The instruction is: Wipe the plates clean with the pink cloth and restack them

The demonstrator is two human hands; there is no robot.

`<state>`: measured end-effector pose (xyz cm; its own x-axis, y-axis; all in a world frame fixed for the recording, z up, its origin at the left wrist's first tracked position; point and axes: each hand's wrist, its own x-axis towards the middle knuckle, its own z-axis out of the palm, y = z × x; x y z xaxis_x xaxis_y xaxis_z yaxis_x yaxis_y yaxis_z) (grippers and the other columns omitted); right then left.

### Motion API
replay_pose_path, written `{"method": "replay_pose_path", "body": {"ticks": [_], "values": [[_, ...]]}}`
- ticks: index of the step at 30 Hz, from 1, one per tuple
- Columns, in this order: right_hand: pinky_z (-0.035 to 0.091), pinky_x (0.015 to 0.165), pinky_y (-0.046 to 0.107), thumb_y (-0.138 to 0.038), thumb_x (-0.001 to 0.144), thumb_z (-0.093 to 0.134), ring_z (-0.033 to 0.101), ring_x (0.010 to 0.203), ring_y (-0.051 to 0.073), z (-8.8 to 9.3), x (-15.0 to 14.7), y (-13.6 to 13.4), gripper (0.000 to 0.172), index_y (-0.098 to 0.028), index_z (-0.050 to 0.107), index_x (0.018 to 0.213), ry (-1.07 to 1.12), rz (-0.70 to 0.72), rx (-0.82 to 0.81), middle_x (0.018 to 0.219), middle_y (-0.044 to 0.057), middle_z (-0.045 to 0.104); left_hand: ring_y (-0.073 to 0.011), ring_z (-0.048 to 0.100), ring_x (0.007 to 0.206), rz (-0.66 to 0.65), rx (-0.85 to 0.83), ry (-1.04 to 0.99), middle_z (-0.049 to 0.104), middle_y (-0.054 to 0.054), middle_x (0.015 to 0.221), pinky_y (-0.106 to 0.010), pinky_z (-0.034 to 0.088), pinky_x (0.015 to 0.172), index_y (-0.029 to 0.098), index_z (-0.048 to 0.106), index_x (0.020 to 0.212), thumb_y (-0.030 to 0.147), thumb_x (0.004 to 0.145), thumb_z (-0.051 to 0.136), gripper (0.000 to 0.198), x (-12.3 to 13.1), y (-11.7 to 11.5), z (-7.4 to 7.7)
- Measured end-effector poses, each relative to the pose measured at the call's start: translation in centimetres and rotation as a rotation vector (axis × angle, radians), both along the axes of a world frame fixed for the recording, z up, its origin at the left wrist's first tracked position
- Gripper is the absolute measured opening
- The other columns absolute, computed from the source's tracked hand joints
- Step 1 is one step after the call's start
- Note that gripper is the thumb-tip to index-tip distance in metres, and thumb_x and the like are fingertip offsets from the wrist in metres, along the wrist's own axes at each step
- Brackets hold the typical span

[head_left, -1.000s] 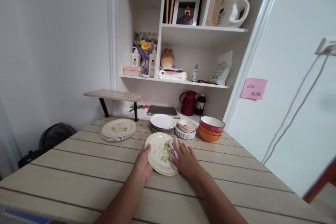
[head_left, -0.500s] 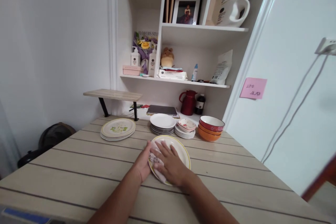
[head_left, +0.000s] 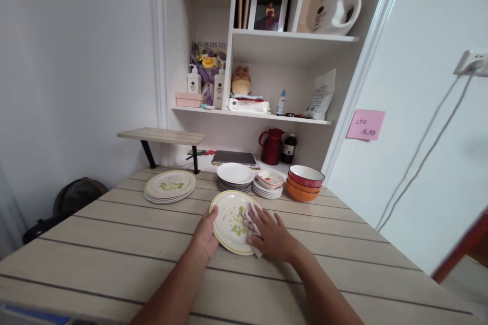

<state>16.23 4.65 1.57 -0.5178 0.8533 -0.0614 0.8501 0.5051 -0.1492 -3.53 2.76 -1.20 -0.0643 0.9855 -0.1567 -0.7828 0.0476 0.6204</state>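
Observation:
A cream plate with a yellow rim and a green floral print (head_left: 229,218) is in front of me, near the middle of the table. My left hand (head_left: 206,236) grips its left edge, thumb on top of the rim and fingers under it. Against the plate's right side my right hand (head_left: 272,233) holds a crumpled pale pink cloth (head_left: 249,217), pressing it down with extended fingers; the thumb lies nearer to me on the cloth. Part of the cloth hangs over the rim, and the palm hides some of it.
Similar floral plates (head_left: 170,185) are stacked at the left. Behind the plate stand white plates (head_left: 235,173), small dishes (head_left: 270,179) and nested bowls (head_left: 306,176). A raised wooden stand (head_left: 162,135) is at the back left, a red jug (head_left: 271,147) farther back.
My right hand and the cloth have slid from the plate's left part to its right edge, uncovering the print. My left hand stays at the left edge. The plate has shifted slightly left.

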Motion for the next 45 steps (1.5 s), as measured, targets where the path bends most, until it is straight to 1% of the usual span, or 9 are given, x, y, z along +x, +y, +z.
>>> {"method": "replay_pose_path", "body": {"ticks": [4,8,14,22,26,30,36,39,45], "values": [[0.004,0.116,0.052,-0.057,0.090,0.039,0.007,0.146,0.033,-0.1,-2.3,-2.4,0.079,-0.012,0.020,0.152,0.048,0.226,0.067,0.158,0.016,0.010,-0.0286,0.066,0.106,-0.003,0.026,-0.062,0.068,-0.019,0.118,-0.043,0.049,0.096,0.011,0.045,0.139,0.029,0.088,0.056,0.055,-0.4,0.2,-0.1],[0.005,0.116,0.053,-0.057,0.094,0.031,0.004,0.147,0.031,0.3,-4.0,-3.1,0.069,-0.023,0.018,0.152,0.157,0.386,0.087,0.160,0.010,0.007,-0.0290,0.067,0.104,-0.167,0.021,-0.035,0.069,-0.019,0.116,-0.042,0.049,0.095,0.009,0.051,0.133,0.040,0.088,0.055,0.055,-0.4,0.0,0.4],[0.005,0.114,0.058,-0.058,0.095,0.025,0.004,0.147,0.030,1.0,-3.8,-0.4,0.063,-0.032,0.017,0.151,0.184,0.186,0.091,0.160,0.004,0.009,-0.0282,0.067,0.104,-0.275,0.046,0.114,0.070,-0.017,0.113,-0.042,0.050,0.094,0.013,0.055,0.131,0.045,0.087,0.057,0.054,0.4,-0.9,1.2],[0.005,0.111,0.062,-0.062,0.090,0.034,0.007,0.146,0.033,-0.1,-0.4,2.0,0.072,-0.034,0.012,0.152,0.083,-0.101,0.025,0.161,0.000,0.005,-0.0295,0.068,0.102,-0.102,0.044,0.094,0.070,-0.019,0.113,-0.042,0.051,0.093,0.010,0.051,0.132,0.022,0.082,0.065,0.054,0.1,-0.3,0.6],[0.007,0.113,0.058,-0.058,0.089,0.039,0.008,0.146,0.033,-0.2,0.0,1.1,0.076,-0.026,0.013,0.153,0.034,-0.090,0.024,0.160,0.007,0.007,-0.0293,0.068,0.101,-0.005,-0.018,0.058,0.070,-0.019,0.113,-0.043,0.051,0.093,0.011,0.050,0.133,0.022,0.083,0.063,0.054,-0.1,-0.2,0.5],[0.005,0.115,0.056,-0.057,0.090,0.037,0.005,0.146,0.033,-0.2,-2.1,-1.3,0.077,-0.017,0.017,0.152,0.030,0.080,0.092,0.159,0.013,0.008,-0.0291,0.069,0.099,-0.032,-0.032,0.004,0.071,-0.018,0.110,-0.043,0.052,0.091,0.011,0.050,0.134,0.028,0.087,0.058,0.051,-0.3,-0.3,0.7],[0.004,0.115,0.058,-0.064,0.092,0.023,-0.001,0.146,0.032,0.1,-4.7,-2.9,0.070,-0.028,0.017,0.152,0.174,0.366,0.125,0.160,0.007,0.003,-0.0268,0.069,0.098,-0.149,-0.053,0.012,0.073,-0.016,0.105,-0.039,0.053,0.089,0.009,0.056,0.127,0.038,0.088,0.056,0.048,-0.4,-0.5,1.2],[0.004,0.114,0.060,-0.063,0.094,0.021,-0.001,0.147,0.031,0.7,-4.6,-1.8,0.064,-0.035,0.019,0.151,0.196,0.325,0.152,0.161,0.003,0.006,-0.0257,0.068,0.101,-0.216,0.001,0.043,0.072,-0.015,0.110,-0.037,0.052,0.091,0.013,0.057,0.127,0.041,0.087,0.058,0.048,0.0,-0.7,1.4],[0.006,0.113,0.059,-0.059,0.094,0.027,0.004,0.147,0.030,0.6,-2.9,1.5,0.060,-0.040,0.017,0.150,0.171,-0.002,0.172,0.161,-0.003,0.008,-0.0271,0.065,0.108,-0.289,0.101,0.042,0.068,-0.015,0.119,-0.040,0.047,0.098,0.015,0.052,0.134,0.040,0.087,0.057,0.053,0.5,-0.6,1.2]]}}
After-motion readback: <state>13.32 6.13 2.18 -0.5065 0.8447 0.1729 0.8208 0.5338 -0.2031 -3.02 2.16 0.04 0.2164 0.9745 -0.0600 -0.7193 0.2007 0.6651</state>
